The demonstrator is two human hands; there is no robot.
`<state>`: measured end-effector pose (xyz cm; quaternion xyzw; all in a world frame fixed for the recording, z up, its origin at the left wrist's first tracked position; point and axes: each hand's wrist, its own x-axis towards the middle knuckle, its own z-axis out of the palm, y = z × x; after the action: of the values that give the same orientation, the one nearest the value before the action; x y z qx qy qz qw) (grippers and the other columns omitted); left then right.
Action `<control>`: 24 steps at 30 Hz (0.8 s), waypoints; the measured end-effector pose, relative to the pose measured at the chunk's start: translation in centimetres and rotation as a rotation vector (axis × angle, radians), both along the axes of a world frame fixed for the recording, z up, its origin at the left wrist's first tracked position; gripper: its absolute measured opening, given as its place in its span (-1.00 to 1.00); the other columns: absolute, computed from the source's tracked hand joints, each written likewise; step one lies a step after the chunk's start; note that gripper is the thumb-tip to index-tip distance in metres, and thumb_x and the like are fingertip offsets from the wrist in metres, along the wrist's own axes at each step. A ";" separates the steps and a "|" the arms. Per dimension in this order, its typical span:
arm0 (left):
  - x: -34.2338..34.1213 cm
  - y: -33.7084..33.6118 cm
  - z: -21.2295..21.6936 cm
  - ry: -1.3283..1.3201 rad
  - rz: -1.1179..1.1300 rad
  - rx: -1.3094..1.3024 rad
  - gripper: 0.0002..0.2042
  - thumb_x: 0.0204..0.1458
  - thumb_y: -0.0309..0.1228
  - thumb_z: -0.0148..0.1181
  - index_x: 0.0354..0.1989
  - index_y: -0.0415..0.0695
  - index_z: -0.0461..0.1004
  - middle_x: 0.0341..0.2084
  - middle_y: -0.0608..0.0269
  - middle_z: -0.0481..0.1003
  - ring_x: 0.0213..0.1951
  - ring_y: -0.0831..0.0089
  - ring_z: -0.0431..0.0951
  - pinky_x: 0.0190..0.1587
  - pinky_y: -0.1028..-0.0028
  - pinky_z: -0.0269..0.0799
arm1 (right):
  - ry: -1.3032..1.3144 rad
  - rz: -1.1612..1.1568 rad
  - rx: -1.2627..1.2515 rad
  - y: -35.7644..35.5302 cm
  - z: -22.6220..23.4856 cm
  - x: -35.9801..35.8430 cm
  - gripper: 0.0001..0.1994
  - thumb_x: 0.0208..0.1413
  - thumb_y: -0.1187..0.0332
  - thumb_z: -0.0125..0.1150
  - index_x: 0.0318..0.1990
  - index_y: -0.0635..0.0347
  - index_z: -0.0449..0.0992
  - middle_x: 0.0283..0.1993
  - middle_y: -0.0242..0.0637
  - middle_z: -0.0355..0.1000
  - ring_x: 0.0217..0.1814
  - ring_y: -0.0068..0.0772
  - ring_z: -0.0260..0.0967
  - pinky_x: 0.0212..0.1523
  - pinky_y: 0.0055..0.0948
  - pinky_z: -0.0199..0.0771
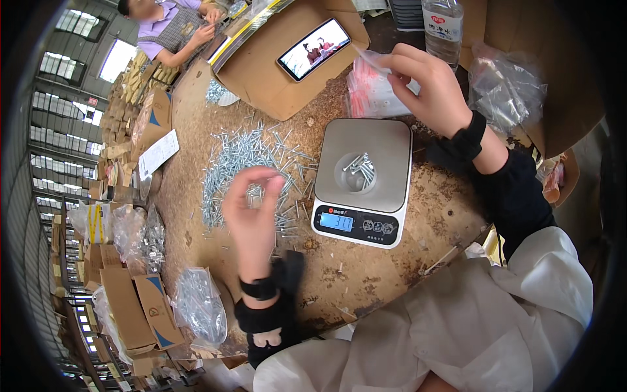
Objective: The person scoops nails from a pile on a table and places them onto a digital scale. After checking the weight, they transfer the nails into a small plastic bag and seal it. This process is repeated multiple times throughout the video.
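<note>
With our right hand [426,81] we pinch a clear bag [368,57] beside the bag stack [373,97]; our left hand [250,212] curls over the scattered screws [228,163], and we cannot tell whether its fingers grip anything; a small cup [342,178] of screws sits on our scale [386,147]

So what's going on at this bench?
A person's right hand seems to be pinching a clear plastic bag by the stack of red-edged bags. The left hand is over the loose screw pile; can't tell if it's holding anything. A small cup with some screws sits on the lit scale.
</note>
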<state>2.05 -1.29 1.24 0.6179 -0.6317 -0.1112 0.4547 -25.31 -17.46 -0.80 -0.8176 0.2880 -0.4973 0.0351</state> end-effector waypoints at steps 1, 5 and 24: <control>-1.8 -0.1 -0.1 0.140 -0.075 -0.065 -0.88 -0.01 -0.57 0.31 -0.28 -0.23 0.55 -0.34 0.18 0.57 -0.26 0.45 0.54 -0.15 0.46 0.40 | -0.015 0.059 -0.026 0.5 0.4 0.2 -0.63 -0.04 0.65 0.17 -0.03 0.14 0.56 -0.32 -0.22 0.36 -0.40 -0.25 0.38 -0.36 -0.36 0.39; -4.5 0.1 0.4 -0.109 -0.203 -0.085 -0.79 0.00 -0.52 0.32 -0.18 -0.21 0.54 -0.27 0.15 0.57 -0.21 0.37 0.55 -0.12 0.45 0.39 | 0.061 0.272 -0.147 2.8 1.8 1.5 -0.40 -0.21 0.69 0.16 0.07 -0.04 0.59 -0.38 -0.25 0.35 -0.40 -0.21 0.35 -0.39 -0.35 0.35; -7.7 11.8 11.9 -0.512 -0.202 -0.186 -0.87 0.06 -0.44 0.17 -0.22 -0.07 0.55 -0.40 0.34 0.50 -0.39 0.44 0.48 -0.28 0.33 0.45 | 0.094 0.383 -0.279 5.5 2.1 1.7 -0.48 -0.26 0.56 0.27 0.01 0.13 0.61 -0.50 -0.33 0.28 -0.53 -0.29 0.28 -0.51 -0.34 0.29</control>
<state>-5.61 10.53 13.12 0.5155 -0.7917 0.0624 0.3218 -23.60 -12.00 1.27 -0.8764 0.0578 -0.4781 0.0023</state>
